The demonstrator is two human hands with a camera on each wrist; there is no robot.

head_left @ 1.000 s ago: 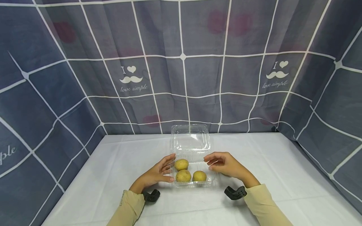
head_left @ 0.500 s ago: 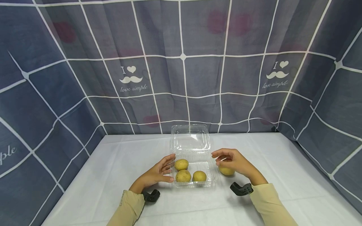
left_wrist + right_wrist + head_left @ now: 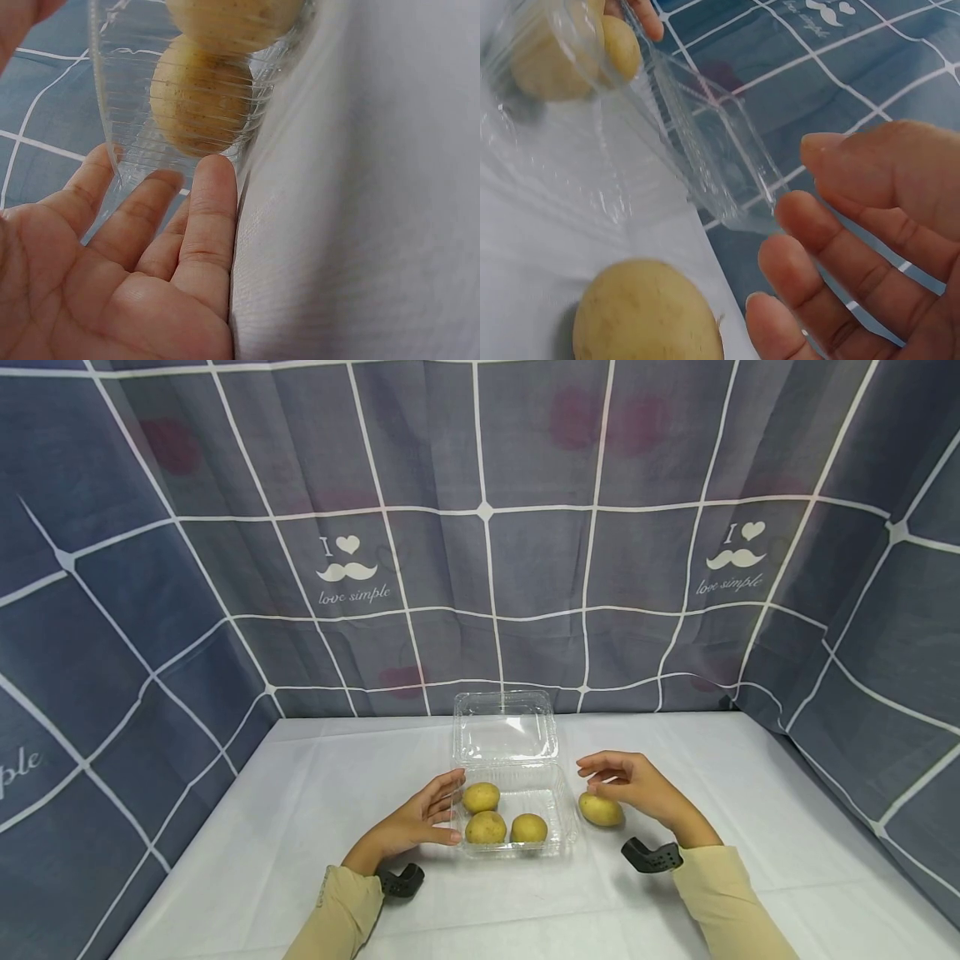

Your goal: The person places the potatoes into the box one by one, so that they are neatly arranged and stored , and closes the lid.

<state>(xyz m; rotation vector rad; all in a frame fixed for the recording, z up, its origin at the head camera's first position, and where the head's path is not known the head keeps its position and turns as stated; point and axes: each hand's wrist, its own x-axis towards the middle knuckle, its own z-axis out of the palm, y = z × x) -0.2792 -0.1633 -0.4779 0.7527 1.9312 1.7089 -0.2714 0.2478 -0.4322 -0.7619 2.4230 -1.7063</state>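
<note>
A clear plastic clamshell box (image 3: 525, 789) stands on the table with three potatoes inside: one at the back left (image 3: 482, 797), one at the front left (image 3: 486, 827) and one at the front right (image 3: 529, 827). My left hand (image 3: 408, 822) rests against the box's left side, fingers extended; its fingertips (image 3: 215, 169) meet the ridged wall in the left wrist view. A loose potato (image 3: 600, 811) lies just right of the box. Over its back edge hovers my right hand (image 3: 637, 789), fingers loosely bent; the right wrist view shows nothing between them and the potato (image 3: 649, 315) apart from them.
The box's lid (image 3: 506, 727) stands raised at the back, near the curtain (image 3: 540, 560). White cloth (image 3: 360, 760) covers the table. Dark curtain hangs on the left and right sides too. Each wrist wears a black mount (image 3: 402, 880).
My right hand has moved rightward, away from the box's right side. The loose potato, hidden behind that hand a second ago, is now in view. My left hand has stayed in place.
</note>
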